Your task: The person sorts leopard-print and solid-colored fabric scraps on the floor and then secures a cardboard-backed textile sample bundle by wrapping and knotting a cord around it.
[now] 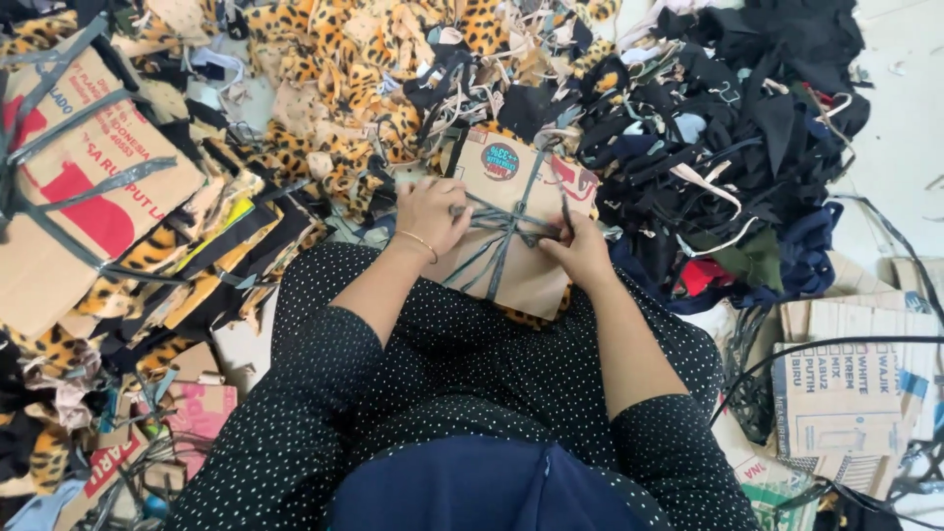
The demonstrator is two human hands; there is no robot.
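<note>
I see bundle (516,221) on lap, 12 o'clock | strap (506,224) crossed over it, knot unfinished | left hand (430,213) fingers pinch strap | right hand (580,248) fingers pull strap end | scraps (728,128) at 1 o'clock

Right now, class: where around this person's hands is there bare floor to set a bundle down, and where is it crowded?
Bare pale floor shows only at the upper right, beyond the dark fabric scraps. Everywhere else is crowded: leopard-print scraps ahead, tied cardboard bundle left, flattened cartons right. Left hand and right hand grip the strap-tied cardboard packet.
</note>
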